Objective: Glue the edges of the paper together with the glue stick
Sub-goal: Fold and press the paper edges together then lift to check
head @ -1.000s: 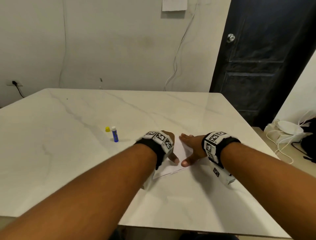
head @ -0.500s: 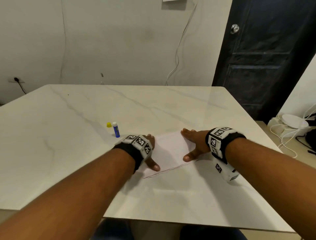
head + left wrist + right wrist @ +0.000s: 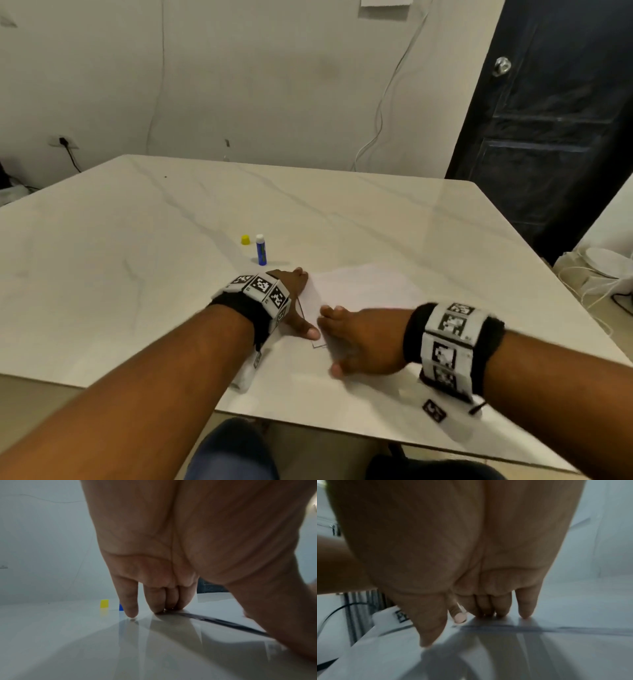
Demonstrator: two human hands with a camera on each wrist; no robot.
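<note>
Folded white paper point(image 3: 363, 287) lying flat on marble table point(image 3: 137, 274), toward the near right of centre. Dark line visible along its near and left edges.

Left hand point(image 3: 291, 301) placed palm down at the paper's left edge. Fingers straight, thumb spread toward the near corner. In the left wrist view, fingertips point(image 3: 157, 608) pressed down on the sheet's edge, little finger touching bare table just beside it. Nothing gripped; hand flat and extended.

Right hand point(image 3: 359, 342) placed palm down over the near edge of the paper, fingers straight and close together, thumb spread toward the table's near side. Fingertips just beside the left thumb, at the near left corner of the sheet. In the right wrist view, fingertips point(image 3: 501, 609) in contact with the paper surface, dark edge line just short of them. Nothing gripped; hand flat. Slight blur over this hand in the head view.

Glue stick point(image 3: 261, 250) standing upright on the table, well clear of the paper, beyond the left hand. Blue body, white top exposed. Yellow cap point(image 3: 245, 240) standing separately, just beside the stick on its left, apart from it.

Wrist bands with black-and-white marker squares on both forearms. White wall behind the table, cables hanging down it. Dark door point(image 3: 548, 120) at the right, with round knob. Wall socket point(image 3: 63, 141) at the far left with a plug in it.
</note>
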